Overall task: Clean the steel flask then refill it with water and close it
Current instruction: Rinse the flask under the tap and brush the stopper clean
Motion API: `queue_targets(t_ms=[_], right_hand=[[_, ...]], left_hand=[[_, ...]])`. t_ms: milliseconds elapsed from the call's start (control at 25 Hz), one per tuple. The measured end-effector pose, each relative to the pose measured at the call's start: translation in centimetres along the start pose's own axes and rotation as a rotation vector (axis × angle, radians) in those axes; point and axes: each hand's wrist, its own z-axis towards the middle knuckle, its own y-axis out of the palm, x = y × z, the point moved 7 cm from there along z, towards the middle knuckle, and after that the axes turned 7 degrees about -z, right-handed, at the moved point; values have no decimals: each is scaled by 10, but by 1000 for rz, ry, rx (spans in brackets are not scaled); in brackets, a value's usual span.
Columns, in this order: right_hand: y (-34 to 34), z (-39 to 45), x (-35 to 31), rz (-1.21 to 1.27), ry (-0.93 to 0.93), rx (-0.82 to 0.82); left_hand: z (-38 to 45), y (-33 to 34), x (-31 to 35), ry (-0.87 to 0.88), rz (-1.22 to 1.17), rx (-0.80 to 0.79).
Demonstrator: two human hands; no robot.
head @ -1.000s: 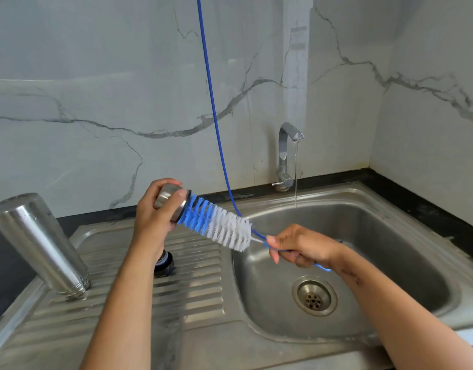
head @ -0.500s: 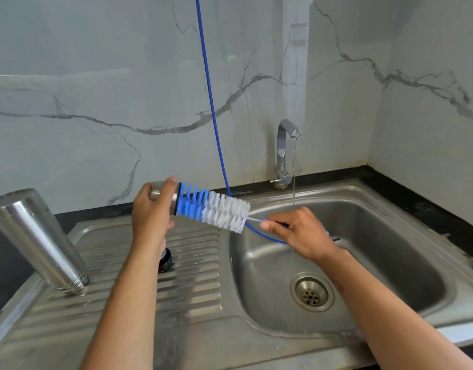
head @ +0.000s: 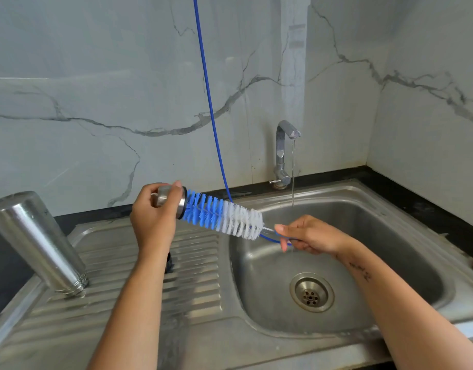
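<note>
Left hand (head: 152, 217) grips the steel cap (head: 169, 201), right hand (head: 307, 235) pinches the brush (head: 224, 216) wire; I'd twist those bristles deep inside it.

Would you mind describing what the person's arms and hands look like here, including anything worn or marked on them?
Both forearms are bare, with no sleeves in view. The left hand and right hand wear no gloves, and no rings or watch can be seen. A small dark tattoo marks the right forearm; its design is too small to read.

2 bare forearms, no sleeves; small dark tattoo (head: 359, 271) on right inner wrist.
</note>
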Motion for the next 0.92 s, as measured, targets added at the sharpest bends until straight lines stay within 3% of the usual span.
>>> queue_targets(t_ms=[80,160,280,400,480,600,680,800,920], right_hand=[[-14,-3,0,-82,-32,121],[-26,-5,3,-149,-42,224],[-20,0,0,-21,-82,290],[9,8,-14,66,-152,302],[31,12,-24,19,-176,305],[51,17,-33,59,-187,270],[53,13,-40,-19,-234,322],[56,5,-61,-208,-324,433],[58,3,-71,-273,-342,388]], left_hand=[[2,-14,-2,21,44,124],[13,-20,-17,-79,-84,139],[18,0,-40,-312,-409,-21],[-1,25,-53,-547,-404,-138],[-11,33,-52,-615,-390,-177],[-17,41,-49,-708,-666,-196],[-23,47,-46,-731,-782,-203],[-38,66,-44,-687,-762,-312],[-20,57,-48,-629,-861,-130]])
